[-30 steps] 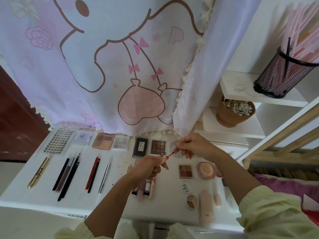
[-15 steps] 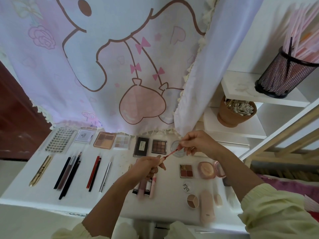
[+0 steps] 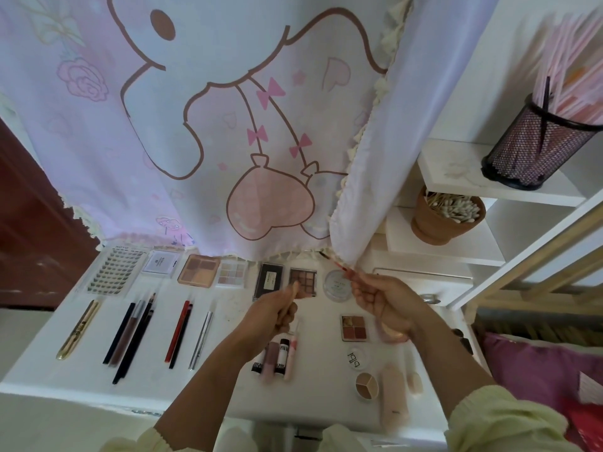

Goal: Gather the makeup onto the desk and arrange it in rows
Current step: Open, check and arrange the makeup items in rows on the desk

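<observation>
Two hands, raised over the desk (image 3: 42,363). Right hand (image 3: 381,305): fingers pinch a red applicator wand (image 3: 342,268) (tip near the curtain (image 3: 195,158) hem). Left hand (image 3: 277,309): fingers curled round a pale tube (image 3: 295,287).

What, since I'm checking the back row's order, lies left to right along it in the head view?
Clear false-lash tray, white square packet, peach four-pan palette, pale multi-pan palette, black rectangular case, brown eyeshadow palette, round clear jar.

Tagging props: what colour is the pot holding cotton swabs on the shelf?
Terracotta brown. The pot shows clearest in the head view.
</observation>
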Motion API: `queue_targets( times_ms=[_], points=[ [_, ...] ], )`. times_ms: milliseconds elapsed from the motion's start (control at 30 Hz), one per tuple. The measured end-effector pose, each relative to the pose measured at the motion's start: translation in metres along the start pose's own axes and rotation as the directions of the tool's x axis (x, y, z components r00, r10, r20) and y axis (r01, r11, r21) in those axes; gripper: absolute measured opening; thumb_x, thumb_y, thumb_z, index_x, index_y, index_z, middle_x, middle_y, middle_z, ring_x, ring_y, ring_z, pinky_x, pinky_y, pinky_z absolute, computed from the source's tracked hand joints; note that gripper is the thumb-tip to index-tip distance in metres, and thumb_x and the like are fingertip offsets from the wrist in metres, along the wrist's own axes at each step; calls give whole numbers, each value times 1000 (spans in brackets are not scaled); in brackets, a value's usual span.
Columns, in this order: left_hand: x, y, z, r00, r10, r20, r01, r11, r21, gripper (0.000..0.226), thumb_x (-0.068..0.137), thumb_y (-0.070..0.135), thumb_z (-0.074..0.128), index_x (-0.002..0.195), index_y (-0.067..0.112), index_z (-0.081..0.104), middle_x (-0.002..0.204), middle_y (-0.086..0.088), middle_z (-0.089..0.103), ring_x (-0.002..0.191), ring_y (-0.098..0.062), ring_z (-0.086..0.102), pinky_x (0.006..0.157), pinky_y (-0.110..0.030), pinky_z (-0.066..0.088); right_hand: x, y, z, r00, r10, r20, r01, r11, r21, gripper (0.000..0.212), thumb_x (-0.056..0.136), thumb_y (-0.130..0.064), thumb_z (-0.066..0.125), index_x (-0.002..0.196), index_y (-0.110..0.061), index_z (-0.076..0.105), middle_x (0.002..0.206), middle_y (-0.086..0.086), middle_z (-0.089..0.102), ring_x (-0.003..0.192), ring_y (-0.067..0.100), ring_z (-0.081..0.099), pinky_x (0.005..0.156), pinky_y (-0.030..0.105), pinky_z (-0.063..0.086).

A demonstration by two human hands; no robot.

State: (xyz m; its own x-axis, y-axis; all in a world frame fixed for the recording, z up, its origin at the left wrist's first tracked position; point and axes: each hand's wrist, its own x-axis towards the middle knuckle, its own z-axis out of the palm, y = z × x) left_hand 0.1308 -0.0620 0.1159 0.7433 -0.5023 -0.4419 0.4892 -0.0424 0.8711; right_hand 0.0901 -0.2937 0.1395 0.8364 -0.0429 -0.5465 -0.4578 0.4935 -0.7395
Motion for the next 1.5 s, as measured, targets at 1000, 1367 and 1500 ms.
queue_targets(
  times_ms=[1000, 1367, 1500],
  points=[
    [44, -88, 20, 930, 226, -289, 58, 687, 725, 33, 79, 40, 73, 111, 30, 70, 108, 6, 54, 83, 0, 49, 72, -7, 33, 33, 109, -31, 933, -312, -179, 24, 551, -834, 6, 87, -19, 70, 86, -16, 65, 83, 7, 67, 63, 9, 60, 56, 17, 49],
    [93, -90, 21, 926, 280, -252, 8, 654, 756, 31, 84, 37, 70, 115, 31, 69, 103, 4, 49, 83, -5, 48, 64, -1, 31, 87, 112, -35, 915, -370, -163, -21, 361, -932, 18, 91, -32, 62, 101, -20, 71, 93, -3, 54, 85, 12, 55, 78, 23, 42],
    [107, -89, 19, 921, 296, -251, -4, 654, 756, 32, 84, 36, 70, 115, 30, 69, 99, 4, 49, 78, -3, 49, 65, -1, 32, 97, 110, -35, 913, -359, -192, -44, 382, -923, 22, 93, -36, 60, 107, -23, 70, 99, 0, 57, 88, 13, 58, 81, 27, 47]
  ],
)
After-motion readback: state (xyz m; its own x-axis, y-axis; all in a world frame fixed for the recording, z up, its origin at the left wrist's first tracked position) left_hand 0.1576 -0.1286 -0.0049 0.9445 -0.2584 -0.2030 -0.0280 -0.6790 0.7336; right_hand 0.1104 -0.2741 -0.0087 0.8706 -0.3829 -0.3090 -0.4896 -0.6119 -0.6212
